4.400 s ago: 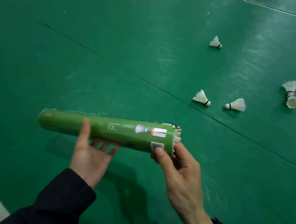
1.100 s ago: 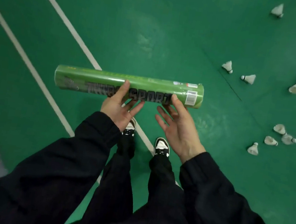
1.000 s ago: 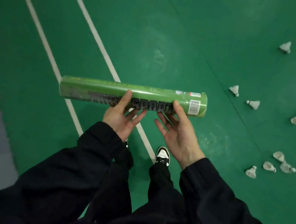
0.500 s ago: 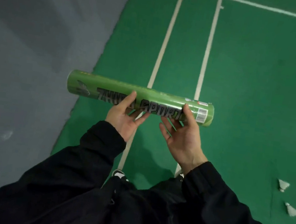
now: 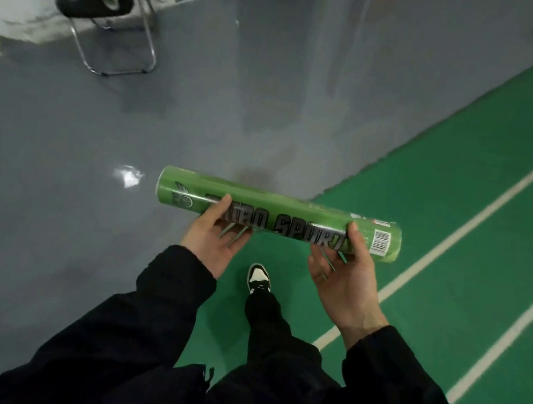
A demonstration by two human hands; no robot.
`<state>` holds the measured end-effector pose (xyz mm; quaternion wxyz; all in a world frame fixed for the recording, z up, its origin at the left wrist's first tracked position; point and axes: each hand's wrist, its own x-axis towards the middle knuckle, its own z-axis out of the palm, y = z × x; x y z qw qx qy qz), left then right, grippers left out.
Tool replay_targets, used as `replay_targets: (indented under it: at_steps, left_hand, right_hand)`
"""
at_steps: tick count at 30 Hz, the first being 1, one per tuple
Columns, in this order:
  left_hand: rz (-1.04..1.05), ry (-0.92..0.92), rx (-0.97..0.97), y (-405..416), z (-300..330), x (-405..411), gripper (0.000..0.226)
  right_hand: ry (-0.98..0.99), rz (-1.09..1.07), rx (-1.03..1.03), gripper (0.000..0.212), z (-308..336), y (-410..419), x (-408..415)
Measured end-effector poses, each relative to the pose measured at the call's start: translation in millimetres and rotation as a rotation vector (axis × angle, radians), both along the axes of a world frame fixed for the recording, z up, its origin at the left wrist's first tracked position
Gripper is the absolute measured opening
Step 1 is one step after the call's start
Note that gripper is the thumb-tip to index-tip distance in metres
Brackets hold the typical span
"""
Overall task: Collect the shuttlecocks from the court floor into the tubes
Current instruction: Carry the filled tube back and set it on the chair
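Hiding part of its black lettering, left hand (image 5: 212, 242) and right hand (image 5: 342, 275) grip the glossy green tube (image 5: 276, 219) at centre frame.

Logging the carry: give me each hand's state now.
Left hand: holds the green tube, thumb on top, fingers beneath.
Right hand: holds the same tube near its barcode end.

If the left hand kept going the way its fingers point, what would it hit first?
The green tube: the left hand already holds it, fingers underneath. Beyond lies only grey floor, though depth is unclear.
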<state>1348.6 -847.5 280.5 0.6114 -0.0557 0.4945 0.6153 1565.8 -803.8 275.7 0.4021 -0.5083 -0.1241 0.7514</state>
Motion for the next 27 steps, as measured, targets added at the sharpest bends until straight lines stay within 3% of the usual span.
replay_targets:
  at_steps: [4, 10, 15, 17, 20, 27]
  left_hand:
    - [0.122, 0.001, -0.007, 45, -8, -83, 0.028]
    - [0.343, -0.026, -0.043, 118, 1, -208, 0.035]
    - [0.524, -0.074, -0.042, 143, 6, -312, 0.025]
    - [0.574, -0.097, -0.059, 153, 0, -355, 0.038]
    - [0.641, -0.09, -0.031, 177, -14, -426, 0.08]
    - [0.624, -0.093, -0.037, 247, -17, -599, 0.087]
  right_hand:
    - [0.028, 0.141, 0.005, 0.042, -11, 75, -102]
    - [0.082, 0.383, -0.027, 0.044, -1, 172, -263]
    - [0.078, 0.531, -0.05, 0.043, 7, 225, -390]
    - [0.055, 0.579, -0.059, 0.046, 4, 243, -441]
    - [0.05, 0.628, -0.074, 0.048, -10, 273, -517]
    - [0.034, 0.585, -0.095, 0.046, -11, 337, -688]
